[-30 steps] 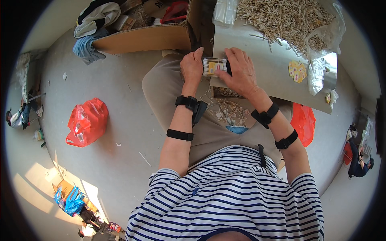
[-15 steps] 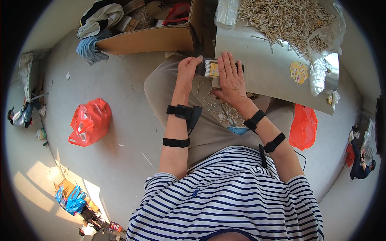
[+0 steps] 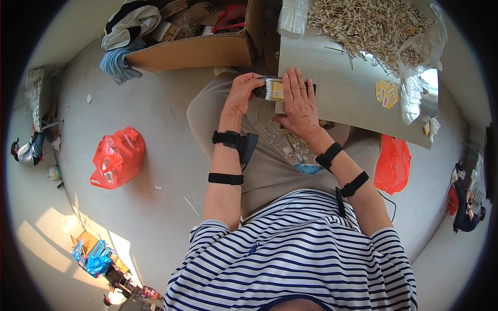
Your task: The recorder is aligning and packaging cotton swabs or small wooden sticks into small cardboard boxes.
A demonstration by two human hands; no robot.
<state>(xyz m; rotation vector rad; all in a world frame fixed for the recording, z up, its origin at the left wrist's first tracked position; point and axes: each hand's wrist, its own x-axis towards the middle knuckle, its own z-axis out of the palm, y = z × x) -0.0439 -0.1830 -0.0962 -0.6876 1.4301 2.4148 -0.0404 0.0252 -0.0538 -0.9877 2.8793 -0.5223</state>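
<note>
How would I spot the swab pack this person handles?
Find the grey table, upper right. At its left edge, partly under the right hand, is the swab pack. Unlike the loose swab heap, its swabs are aligned, with a yellow label.

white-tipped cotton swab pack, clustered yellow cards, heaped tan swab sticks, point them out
White-tipped cotton swab pack (image 3: 274, 90): head view, visible middle
Clustered yellow cards (image 3: 387, 94): head view, cluster's middle
Heaped tan swab sticks (image 3: 369, 27): head view, heap's middle

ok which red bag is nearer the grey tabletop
The red plastic bag at right, just by the shiny grey tabletop; the other bulging red bag sits well off to the left.
</note>
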